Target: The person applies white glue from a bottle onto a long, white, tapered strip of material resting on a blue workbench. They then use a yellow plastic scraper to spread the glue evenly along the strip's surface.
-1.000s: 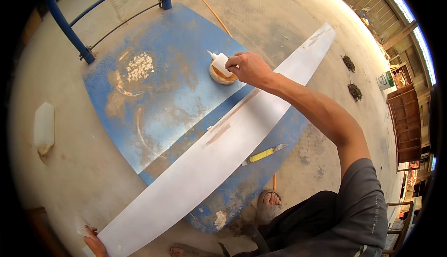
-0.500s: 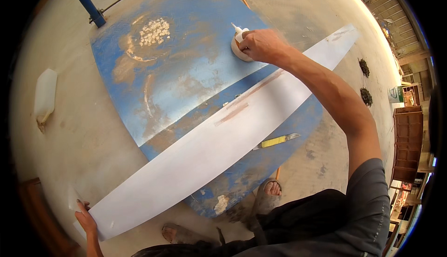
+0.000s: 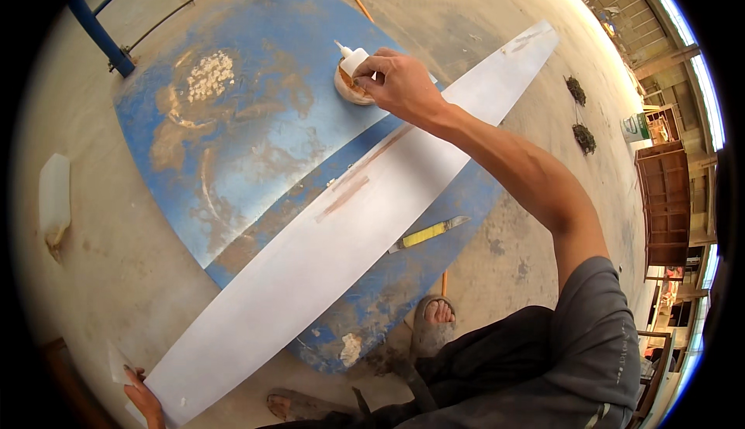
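From view ctr: your panel [image 3: 334, 231] lies across the platform [image 3: 272, 56], approx. 7:30 to 1:30. Your L hand [image 3: 143, 399] is at its 7:30 end; your R hand [image 3: 402, 83], w/ bottle [image 3: 355, 60], is by the bowl [image 3: 351, 97], 12 o'clock, on platform past panel. Knife [image 3: 427, 233]: on platform, 4 o'clock, beside panel. Jug [image 3: 54, 200]: on floor [image 3: 132, 289], 9 o'clock; bucket [image 3: 634, 128]: 2:30.

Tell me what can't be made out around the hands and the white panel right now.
All in the head view:
- How full the round tub is: the right hand and white bottle partly cover it.
- The left forearm: cut off by the lower edge below the left hand.
- What the pale piece by that hand is: too blurred.
- The underside of the white panel: faces away.
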The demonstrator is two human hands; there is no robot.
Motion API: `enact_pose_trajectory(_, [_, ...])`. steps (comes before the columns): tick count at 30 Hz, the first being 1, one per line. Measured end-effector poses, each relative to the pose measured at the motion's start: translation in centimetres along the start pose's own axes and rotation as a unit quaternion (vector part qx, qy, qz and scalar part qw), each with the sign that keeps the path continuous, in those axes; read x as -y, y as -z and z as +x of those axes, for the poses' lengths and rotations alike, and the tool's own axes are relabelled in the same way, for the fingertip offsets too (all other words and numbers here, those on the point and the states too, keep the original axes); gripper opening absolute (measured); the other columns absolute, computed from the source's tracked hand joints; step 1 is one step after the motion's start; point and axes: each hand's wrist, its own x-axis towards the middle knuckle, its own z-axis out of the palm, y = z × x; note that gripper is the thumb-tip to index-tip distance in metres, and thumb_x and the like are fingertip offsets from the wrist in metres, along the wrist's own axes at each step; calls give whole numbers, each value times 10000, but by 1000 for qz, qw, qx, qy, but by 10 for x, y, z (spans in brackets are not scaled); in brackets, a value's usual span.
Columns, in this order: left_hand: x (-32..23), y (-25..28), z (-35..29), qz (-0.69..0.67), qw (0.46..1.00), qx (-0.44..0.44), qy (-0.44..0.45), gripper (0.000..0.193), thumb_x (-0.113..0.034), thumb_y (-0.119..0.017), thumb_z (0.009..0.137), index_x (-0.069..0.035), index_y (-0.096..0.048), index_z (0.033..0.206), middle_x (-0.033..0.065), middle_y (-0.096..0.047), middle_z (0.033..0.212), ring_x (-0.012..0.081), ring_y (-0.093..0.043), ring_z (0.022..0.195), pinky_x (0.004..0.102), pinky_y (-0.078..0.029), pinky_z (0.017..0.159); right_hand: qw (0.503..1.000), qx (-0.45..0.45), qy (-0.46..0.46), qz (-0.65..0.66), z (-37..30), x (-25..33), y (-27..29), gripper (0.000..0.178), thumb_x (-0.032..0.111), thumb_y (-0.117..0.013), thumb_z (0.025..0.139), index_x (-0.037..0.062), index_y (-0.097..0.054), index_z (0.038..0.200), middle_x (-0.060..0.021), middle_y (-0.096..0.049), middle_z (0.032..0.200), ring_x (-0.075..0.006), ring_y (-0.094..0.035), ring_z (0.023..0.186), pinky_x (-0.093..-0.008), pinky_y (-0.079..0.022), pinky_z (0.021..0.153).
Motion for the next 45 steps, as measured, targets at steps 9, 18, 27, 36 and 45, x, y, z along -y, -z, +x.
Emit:
enact_pose_trajectory(9, [1,4,4,12,1000,-23,-13,645,-494,-409,1110,46,-658,862,40,-517,657,152,-483,623,348,-380,583,972,56,211,88,-126,102,-37,95,24,-731,815,35,-694,901,-85,-630,915,-246,-642,789,-360,-542,640])
enact_pose_trajectory(18, [14,2,1,17,998,-58,5,703,-572,-442,1074,51,-688,864,20,-497,641,146,-457,600,356,-372,584,929,128,315,-144,-139,118,-28,383,94,-699,841,-2,-645,1208,-123,-614,1196,-287,-597,1116,-412,-494,941])
enact_pose_trajectory(27, [8,0,-2,18,998,-64,1,675,-547,-448,1083,40,-683,845,6,-477,636,128,-441,595,341,-348,567,940,212,212,-163,-159,134,-26,673,434,-572,1012,-32,-474,1488,-226,-380,1596,-416,-236,1542,-596,-149,1260])
enact_pose_trajectory(36, [11,-1,-1,8,998,-69,-12,666,-540,-450,1085,38,-669,838,-2,-469,643,120,-427,597,334,-337,568,946,226,197,-123,-159,139,-31,695,437,-594,999,-21,-456,1503,-211,-345,1629,-438,-198,1554,-623,-107,1258])
enact_pose_trajectory(45, [3,-1,-2,8,999,-42,-4,682,-546,-447,1084,50,-668,834,8,-473,637,121,-432,607,335,-349,579,943,230,218,-105,-161,142,-37,694,433,-587,1004,-6,-438,1520,-189,-343,1639,-426,-220,1550,-633,-140,1248])
